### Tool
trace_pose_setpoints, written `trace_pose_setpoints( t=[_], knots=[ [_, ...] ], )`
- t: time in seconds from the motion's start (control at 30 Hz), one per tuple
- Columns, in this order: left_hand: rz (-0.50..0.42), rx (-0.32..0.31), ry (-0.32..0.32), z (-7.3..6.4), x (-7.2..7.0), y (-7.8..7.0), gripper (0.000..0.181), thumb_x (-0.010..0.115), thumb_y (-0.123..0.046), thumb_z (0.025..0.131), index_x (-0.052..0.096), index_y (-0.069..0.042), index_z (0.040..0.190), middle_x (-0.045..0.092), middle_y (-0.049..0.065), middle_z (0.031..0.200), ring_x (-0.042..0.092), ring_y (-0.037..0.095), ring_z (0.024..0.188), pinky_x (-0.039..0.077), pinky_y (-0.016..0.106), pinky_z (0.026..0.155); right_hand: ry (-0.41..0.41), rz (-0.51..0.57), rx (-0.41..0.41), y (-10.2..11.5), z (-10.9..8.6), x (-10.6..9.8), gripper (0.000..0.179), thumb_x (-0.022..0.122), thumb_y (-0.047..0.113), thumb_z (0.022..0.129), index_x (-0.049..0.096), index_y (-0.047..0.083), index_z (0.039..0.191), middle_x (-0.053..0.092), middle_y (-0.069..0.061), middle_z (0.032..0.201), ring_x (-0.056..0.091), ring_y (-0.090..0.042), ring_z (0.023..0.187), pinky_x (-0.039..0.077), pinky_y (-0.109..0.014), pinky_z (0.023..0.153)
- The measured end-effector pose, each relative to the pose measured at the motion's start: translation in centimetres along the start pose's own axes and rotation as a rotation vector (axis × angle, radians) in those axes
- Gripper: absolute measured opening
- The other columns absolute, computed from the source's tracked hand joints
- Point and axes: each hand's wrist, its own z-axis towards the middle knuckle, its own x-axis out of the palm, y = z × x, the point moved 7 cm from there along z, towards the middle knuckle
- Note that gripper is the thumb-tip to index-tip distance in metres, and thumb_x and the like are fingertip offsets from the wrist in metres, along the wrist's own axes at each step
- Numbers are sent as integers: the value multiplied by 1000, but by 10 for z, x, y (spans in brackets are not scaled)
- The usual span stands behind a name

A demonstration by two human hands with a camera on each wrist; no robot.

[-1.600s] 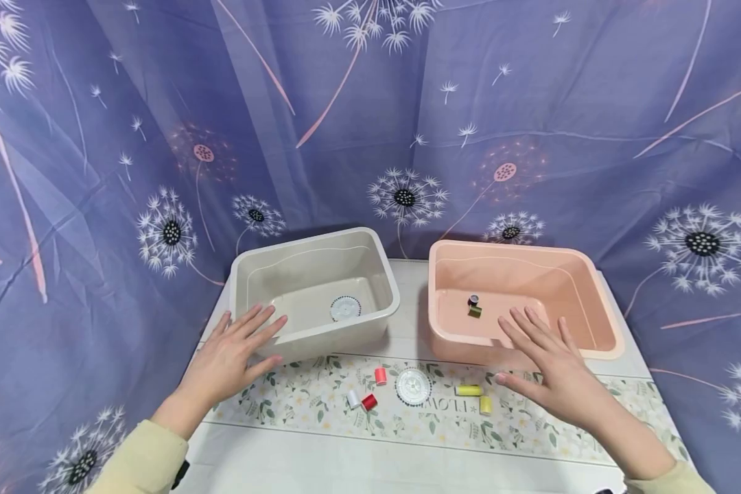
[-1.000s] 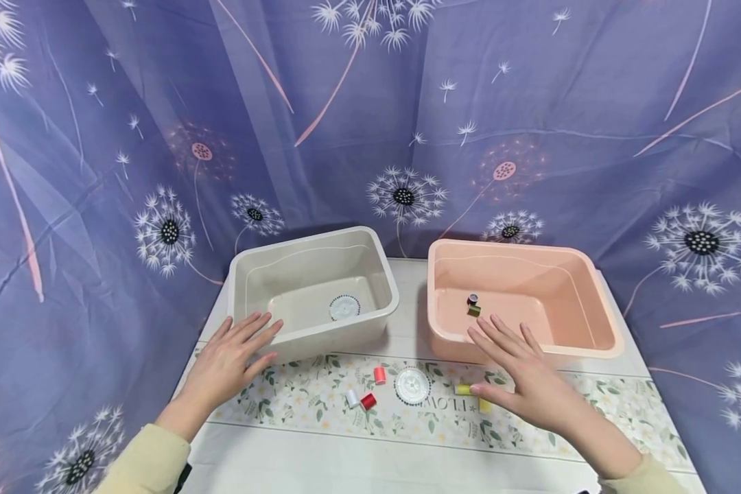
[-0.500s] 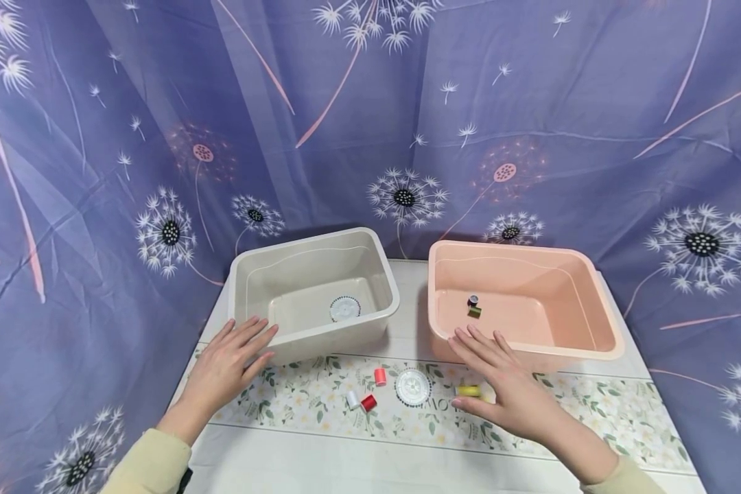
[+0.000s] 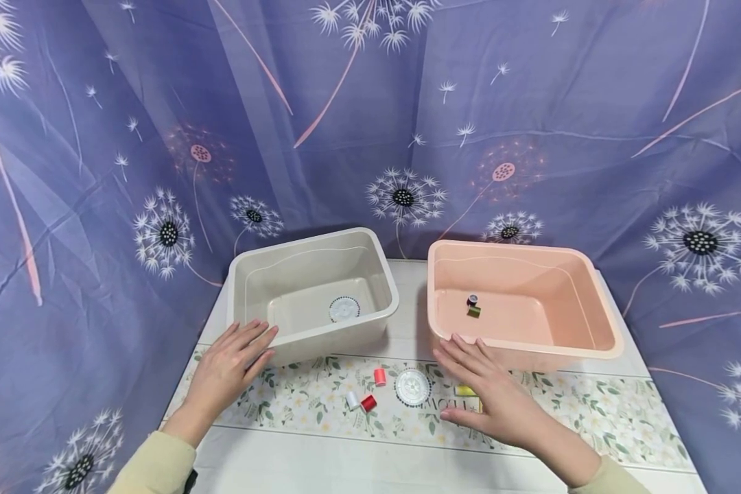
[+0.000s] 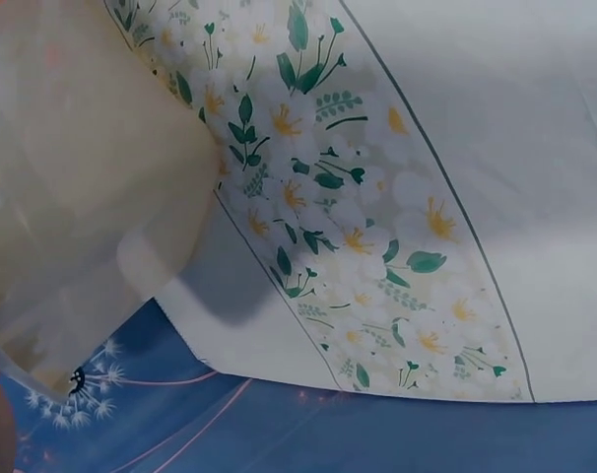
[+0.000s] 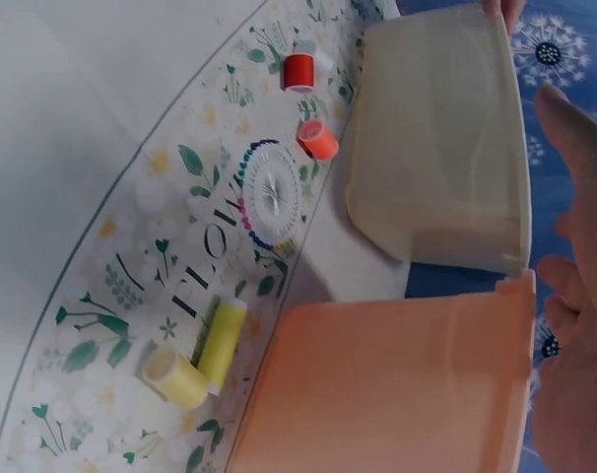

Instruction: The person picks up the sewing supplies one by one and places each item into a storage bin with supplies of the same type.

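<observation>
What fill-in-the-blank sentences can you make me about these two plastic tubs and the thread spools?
1. From where the person is, the peach rectangular plastic tub stands to the ____ of the grey rectangular plastic tub.
2. The cylindrical dark green thread spool lies inside the ____ tub.
3. On the white table lie ____ cylindrical yellow thread spools.
4. The person's left hand is nearer to the ____ tub.

Missing words: right; peach; two; grey.
</observation>
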Motion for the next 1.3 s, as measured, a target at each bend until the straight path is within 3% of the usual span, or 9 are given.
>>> trace_pose_setpoints(
  t=[0.23, 0.5, 0.7, 0.93, 1.3],
  knots=[
    [0, -12, -36, -2, 1, 0, 69, 30, -57, 114, 76, -8, 133, 75, 18, 128, 72, 39, 119, 50, 64, 108, 11, -12, -16, 3, 1, 12, 91, 82, 55, 88, 49, 10, 160, 46, -10, 167, 34, -35, 158, 1, -35, 135],
    [-7, -10, -85, -3, 1, -2, 64, 34, -52, 115, 77, -7, 131, 76, 19, 125, 73, 40, 115, 51, 65, 107, 61, -2, -5, 6, 2, 30, 87, 76, 60, 92, 51, 11, 159, 47, -10, 165, 38, -38, 155, -4, -30, 133],
    [-8, 0, -163, -5, 2, -3, 59, 38, -49, 116, 78, -8, 129, 78, 17, 121, 75, 40, 110, 53, 64, 103, 65, -7, -20, 6, 2, 41, 90, 84, 52, 85, 52, 11, 159, 50, -11, 163, 43, -42, 151, -3, -29, 133],
    [-2, -35, -172, -8, 2, -4, 55, 42, -47, 115, 78, -7, 129, 78, 17, 120, 74, 39, 112, 52, 65, 105, 72, 15, -30, 1, 2, 54, 90, 89, 47, 83, 55, 7, 155, 55, -15, 159, 47, -44, 147, -3, -26, 132],
    [9, -42, -287, -13, 3, -7, 42, 56, -39, 112, 78, -7, 128, 79, 15, 119, 74, 39, 112, 50, 62, 110, 140, 65, 31, -10, 3, 74, 83, 83, 48, 90, 55, 6, 156, 55, -17, 159, 44, -45, 149, -8, -18, 128]
  ],
)
